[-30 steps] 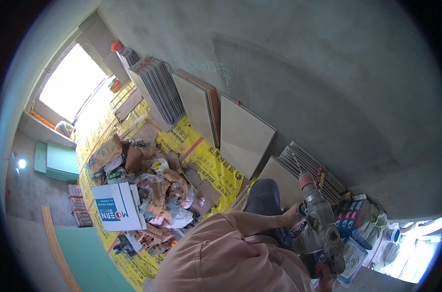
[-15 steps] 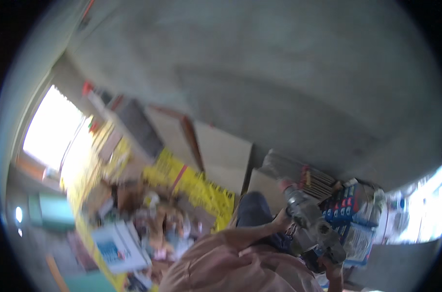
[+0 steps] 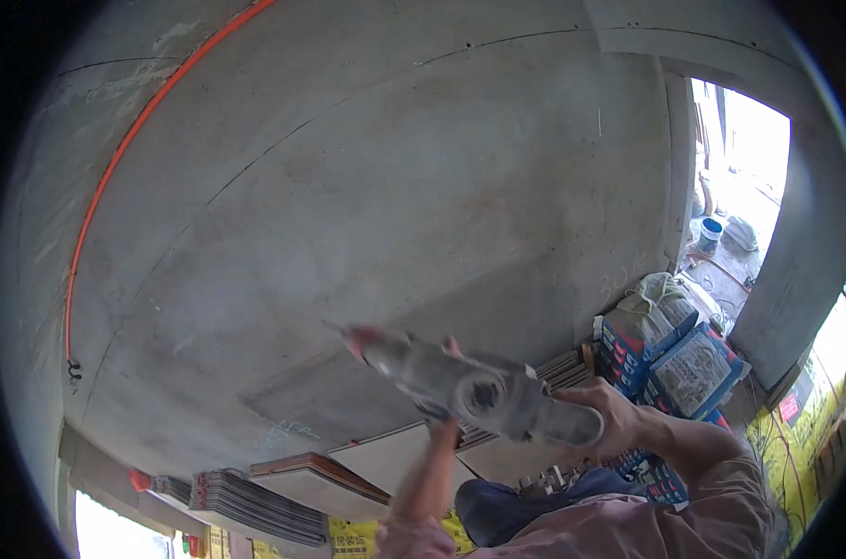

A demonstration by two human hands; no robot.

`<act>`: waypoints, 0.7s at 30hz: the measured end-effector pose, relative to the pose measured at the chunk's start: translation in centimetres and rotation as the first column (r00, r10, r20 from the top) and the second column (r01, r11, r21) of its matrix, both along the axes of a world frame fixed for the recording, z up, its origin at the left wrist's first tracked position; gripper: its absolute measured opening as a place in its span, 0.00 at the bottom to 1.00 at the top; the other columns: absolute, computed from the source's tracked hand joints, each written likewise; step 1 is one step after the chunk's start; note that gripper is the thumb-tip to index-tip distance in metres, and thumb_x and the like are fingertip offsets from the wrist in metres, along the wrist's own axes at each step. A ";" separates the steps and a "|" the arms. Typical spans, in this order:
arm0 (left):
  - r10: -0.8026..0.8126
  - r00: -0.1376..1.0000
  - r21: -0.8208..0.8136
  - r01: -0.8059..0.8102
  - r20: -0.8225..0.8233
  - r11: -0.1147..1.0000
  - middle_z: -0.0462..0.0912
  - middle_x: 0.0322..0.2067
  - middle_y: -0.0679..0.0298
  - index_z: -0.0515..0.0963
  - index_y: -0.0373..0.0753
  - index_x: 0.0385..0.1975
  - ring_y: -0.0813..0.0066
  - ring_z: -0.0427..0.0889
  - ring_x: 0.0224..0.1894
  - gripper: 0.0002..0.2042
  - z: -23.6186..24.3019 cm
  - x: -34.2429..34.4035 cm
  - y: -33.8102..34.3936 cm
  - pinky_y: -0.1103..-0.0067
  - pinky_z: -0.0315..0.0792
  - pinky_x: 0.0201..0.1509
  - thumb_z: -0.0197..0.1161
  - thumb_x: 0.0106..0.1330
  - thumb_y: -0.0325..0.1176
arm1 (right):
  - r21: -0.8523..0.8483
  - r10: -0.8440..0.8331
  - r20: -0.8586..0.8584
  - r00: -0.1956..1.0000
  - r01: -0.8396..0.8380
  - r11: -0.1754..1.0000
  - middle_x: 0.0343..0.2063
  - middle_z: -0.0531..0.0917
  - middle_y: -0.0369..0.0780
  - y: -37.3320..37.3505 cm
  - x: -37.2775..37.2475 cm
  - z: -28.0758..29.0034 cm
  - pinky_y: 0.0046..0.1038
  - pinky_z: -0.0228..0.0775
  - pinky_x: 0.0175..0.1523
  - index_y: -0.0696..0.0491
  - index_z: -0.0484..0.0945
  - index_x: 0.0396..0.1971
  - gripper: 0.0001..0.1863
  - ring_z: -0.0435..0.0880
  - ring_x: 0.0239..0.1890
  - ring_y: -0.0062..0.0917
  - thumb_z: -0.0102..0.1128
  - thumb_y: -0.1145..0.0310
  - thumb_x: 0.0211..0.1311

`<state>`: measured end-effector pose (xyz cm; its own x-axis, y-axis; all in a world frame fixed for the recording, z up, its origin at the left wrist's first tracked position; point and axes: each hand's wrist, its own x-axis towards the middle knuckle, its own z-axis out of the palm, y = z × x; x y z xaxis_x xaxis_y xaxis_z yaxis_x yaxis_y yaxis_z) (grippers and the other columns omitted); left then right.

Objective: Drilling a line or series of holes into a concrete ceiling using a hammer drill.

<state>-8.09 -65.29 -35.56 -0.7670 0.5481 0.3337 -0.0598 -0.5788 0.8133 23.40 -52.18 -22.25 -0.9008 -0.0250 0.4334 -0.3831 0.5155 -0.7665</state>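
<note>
A dusty grey rotary hammer drill (image 3: 483,395) is held up in front of the grey wall (image 3: 395,214). Its red-collared front end and thin bit point to the upper left, and the bit is blurred. My left hand (image 3: 444,430) grips the tool's body from below, with a fingertip showing above it and the rest hidden behind it. At the rear, my right hand (image 3: 604,415) is wrapped round the handle. Whether the bit touches the wall I cannot tell.
Stacked panels (image 3: 255,505) and large boards (image 3: 409,456) lean along the wall's foot. Blue packaged bags (image 3: 693,373) are piled at the right, below a bright doorway (image 3: 739,186). An orange pipe (image 3: 115,154) runs down the left wall. Yellow sheeting (image 3: 353,538) lies low in view.
My view has swung toward the wall and doorway. The hammer drill has come up from low beside my body to in front of the wall, its bit now pointing left; both hands still hold it.
</note>
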 end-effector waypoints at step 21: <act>-0.093 0.955 -0.235 0.026 -0.281 0.972 0.84 0.46 0.61 0.76 0.38 0.54 0.67 0.84 0.47 0.16 9.5 -4.1 -2.3 0.67 0.80 0.54 0.64 0.72 0.38 | 0.082 -0.084 -0.320 0.944 0.116 0.990 0.59 0.82 0.47 6.4 -12.4 -21.5 0.45 0.67 0.65 0.55 0.81 0.56 0.33 0.79 0.61 0.44 0.72 0.53 0.50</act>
